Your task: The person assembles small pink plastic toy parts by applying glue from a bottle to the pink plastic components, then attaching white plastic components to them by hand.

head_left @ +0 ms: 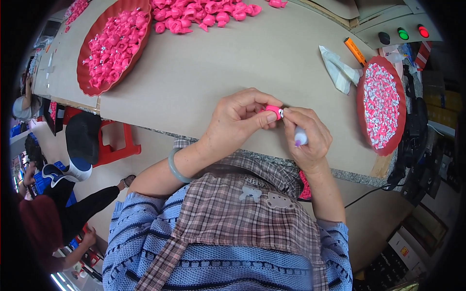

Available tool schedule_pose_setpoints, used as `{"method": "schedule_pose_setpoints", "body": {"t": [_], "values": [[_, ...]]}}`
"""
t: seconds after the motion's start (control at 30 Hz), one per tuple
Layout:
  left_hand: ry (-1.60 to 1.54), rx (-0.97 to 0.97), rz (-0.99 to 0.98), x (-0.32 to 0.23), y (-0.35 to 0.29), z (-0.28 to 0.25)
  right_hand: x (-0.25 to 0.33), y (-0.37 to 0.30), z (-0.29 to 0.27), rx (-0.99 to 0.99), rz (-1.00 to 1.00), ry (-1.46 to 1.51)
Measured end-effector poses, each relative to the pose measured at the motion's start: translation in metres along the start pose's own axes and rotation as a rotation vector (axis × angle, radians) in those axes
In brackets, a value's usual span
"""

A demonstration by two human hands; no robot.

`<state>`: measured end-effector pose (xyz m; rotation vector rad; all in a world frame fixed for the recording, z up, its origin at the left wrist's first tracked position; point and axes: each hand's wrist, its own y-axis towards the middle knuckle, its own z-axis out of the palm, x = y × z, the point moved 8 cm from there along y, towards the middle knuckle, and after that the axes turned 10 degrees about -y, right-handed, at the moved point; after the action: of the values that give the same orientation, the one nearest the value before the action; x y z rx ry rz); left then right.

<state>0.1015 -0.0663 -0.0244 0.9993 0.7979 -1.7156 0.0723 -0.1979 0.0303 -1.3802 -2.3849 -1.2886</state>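
Note:
Over the near part of the table, my left hand (232, 116) pinches a small pink plastic piece (273, 109) between thumb and fingers. My right hand (310, 133) meets it from the right. Its thumb and index fingertip are closed at a tiny white-and-dark part on the piece's right side; whether they grip that part or press on it, I cannot tell. Tucked in the right hand's curled fingers is a small white bottle (301, 136) with a purple tip, pointing toward me.
At far left, a red scalloped bowl (139, 54) holds pink pieces; more lie in a pile (204, 14) beside it. Another red bowl (384, 150) at right contains small white-and-pink parts. Near it are crumpled tissue (336, 72) and an orange marker (355, 51). A red stool (128, 144) and another person (41, 228) are left.

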Motion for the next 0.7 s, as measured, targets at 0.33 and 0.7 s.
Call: {"method": "schedule_pose_setpoints", "body": {"t": [0.33, 0.7], "values": [[-0.875, 0.210, -0.335, 0.015, -0.005, 0.008, -0.013, -0.002, -0.001, 0.007, 0.191, 0.086], [-1.141, 0.189, -0.437, 0.017, -0.006, 0.012, -0.010, 0.002, 0.004, 0.030, 0.163, 0.062]]}}
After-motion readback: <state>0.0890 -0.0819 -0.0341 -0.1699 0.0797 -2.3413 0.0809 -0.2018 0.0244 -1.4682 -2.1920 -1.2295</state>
